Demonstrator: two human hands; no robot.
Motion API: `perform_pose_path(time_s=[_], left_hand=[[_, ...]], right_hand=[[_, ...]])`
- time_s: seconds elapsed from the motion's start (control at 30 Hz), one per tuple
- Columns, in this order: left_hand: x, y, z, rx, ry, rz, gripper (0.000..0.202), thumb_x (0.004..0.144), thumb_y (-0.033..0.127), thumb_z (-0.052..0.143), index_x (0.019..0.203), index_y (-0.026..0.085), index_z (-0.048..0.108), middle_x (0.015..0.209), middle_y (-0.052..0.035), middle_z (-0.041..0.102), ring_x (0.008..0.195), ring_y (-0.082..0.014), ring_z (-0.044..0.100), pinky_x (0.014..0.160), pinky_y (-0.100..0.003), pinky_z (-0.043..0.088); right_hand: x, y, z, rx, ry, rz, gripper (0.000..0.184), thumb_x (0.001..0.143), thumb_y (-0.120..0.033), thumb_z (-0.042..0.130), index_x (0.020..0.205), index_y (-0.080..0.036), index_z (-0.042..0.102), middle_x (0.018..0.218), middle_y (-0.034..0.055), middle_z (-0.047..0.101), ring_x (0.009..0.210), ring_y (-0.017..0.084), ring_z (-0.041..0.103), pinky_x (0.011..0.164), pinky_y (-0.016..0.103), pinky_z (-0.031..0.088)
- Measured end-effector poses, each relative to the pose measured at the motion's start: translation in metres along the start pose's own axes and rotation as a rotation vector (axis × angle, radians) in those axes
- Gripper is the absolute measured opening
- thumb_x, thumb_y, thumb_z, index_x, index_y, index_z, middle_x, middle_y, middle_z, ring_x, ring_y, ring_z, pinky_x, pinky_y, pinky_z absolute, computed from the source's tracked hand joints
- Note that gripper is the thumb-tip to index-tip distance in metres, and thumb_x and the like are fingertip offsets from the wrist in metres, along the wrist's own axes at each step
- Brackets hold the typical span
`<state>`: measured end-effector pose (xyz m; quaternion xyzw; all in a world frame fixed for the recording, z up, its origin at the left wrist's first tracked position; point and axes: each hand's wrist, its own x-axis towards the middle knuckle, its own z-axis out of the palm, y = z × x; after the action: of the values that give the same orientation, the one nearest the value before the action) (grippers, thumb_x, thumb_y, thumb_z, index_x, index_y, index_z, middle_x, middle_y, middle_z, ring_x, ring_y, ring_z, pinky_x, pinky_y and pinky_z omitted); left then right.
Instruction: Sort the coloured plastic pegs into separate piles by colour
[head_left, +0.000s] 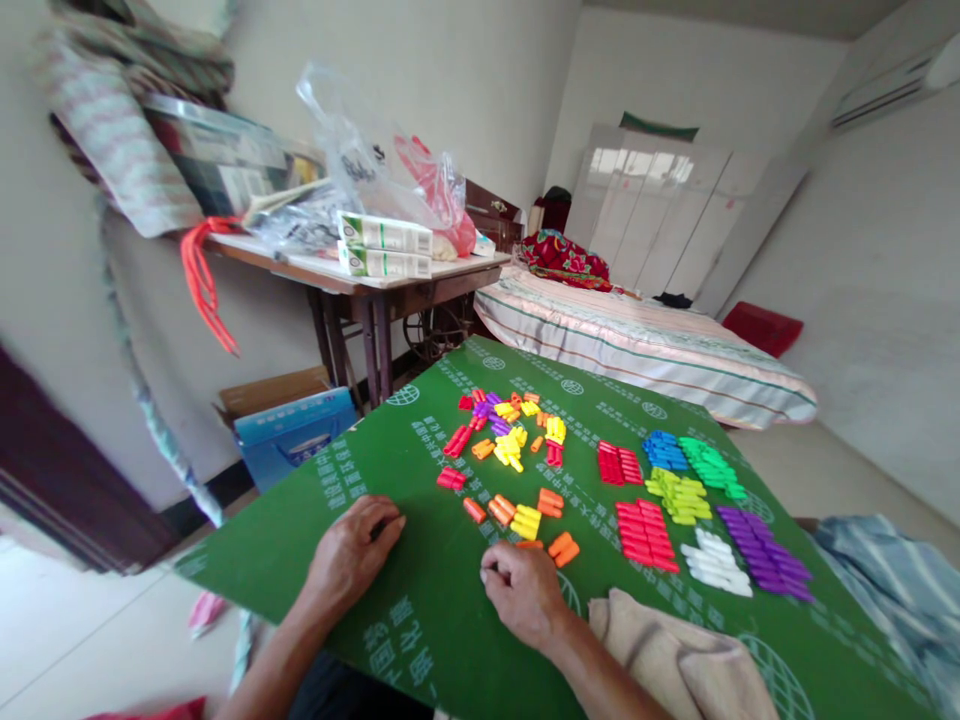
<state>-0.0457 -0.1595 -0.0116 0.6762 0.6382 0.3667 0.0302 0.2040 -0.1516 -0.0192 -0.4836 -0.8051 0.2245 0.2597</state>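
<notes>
Green board: surface layout

Coloured tube-like pieces lay on your board. Red, orange, purple and yellow ones formed a loose, mixed cluster toward the far centre. Nearer you lay a yellow bundle and an orange group. At the right, pieces were sorted by colour: two red blocks, a blue block, a green block, a lime block, a white block and a purple block. Your right hand was positioned just beside the orange group, fingers curled narrowly inward; whether it held a piece could not be determined. Your left hand rested left of the pieces, loosely curled, thumb close to the fingers; its contents could not be determined. To the right of your right hand lay a beige cloth. Beyond the board stood a cluttered table and a striped bed.
</notes>
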Motion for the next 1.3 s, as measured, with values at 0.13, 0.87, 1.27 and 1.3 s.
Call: perform_pose_path(time_s=[0.13, 0.87, 1.27, 1.3], left_hand=[[0.001, 0.002, -0.001, -0.005, -0.002, -0.012, 0.031, 0.08, 0.045, 0.047, 0.074, 0.02, 0.064, 0.083, -0.0039, 0.065, 0.076, -0.0165, 0.062, 0.072, -0.026, 0.05], [-0.002, 0.008, -0.003, -0.018, -0.008, -0.06, 0.024, 0.079, 0.04, 0.05, 0.072, 0.021, 0.063, 0.085, -0.0031, 0.065, 0.077, -0.0155, 0.061, 0.071, -0.026, 0.05], [0.004, 0.012, -0.006, -0.042, -0.035, -0.139, 0.028, 0.077, 0.044, 0.051, 0.069, 0.021, 0.064, 0.083, -0.0023, 0.067, 0.074, -0.0156, 0.062, 0.069, -0.025, 0.05], [0.008, 0.012, -0.007, -0.052, -0.052, -0.161, 0.029, 0.076, 0.045, 0.051, 0.069, 0.021, 0.065, 0.08, -0.0021, 0.067, 0.072, -0.0158, 0.062, 0.067, -0.025, 0.05]], right_hand=[[0.0, 0.003, 0.002, -0.006, 0.009, -0.001, 0.015, 0.076, -0.022, 0.053, 0.072, -0.023, 0.067, 0.051, -0.0047, 0.056, 0.047, 0.008, 0.045, 0.049, 0.02, 0.028], [-0.005, 0.006, 0.008, 0.061, -0.001, -0.013, 0.013, 0.077, -0.02, 0.051, 0.072, -0.022, 0.063, 0.055, -0.0034, 0.059, 0.05, 0.01, 0.05, 0.05, 0.021, 0.028], [-0.007, 0.009, 0.011, 0.11, 0.012, -0.045, 0.014, 0.076, -0.016, 0.049, 0.069, -0.021, 0.06, 0.057, -0.0027, 0.061, 0.05, 0.009, 0.051, 0.051, 0.02, 0.029], [-0.007, 0.009, 0.011, 0.112, 0.012, -0.05, 0.014, 0.076, -0.015, 0.049, 0.069, -0.021, 0.06, 0.057, -0.0027, 0.061, 0.05, 0.009, 0.051, 0.051, 0.02, 0.029]])
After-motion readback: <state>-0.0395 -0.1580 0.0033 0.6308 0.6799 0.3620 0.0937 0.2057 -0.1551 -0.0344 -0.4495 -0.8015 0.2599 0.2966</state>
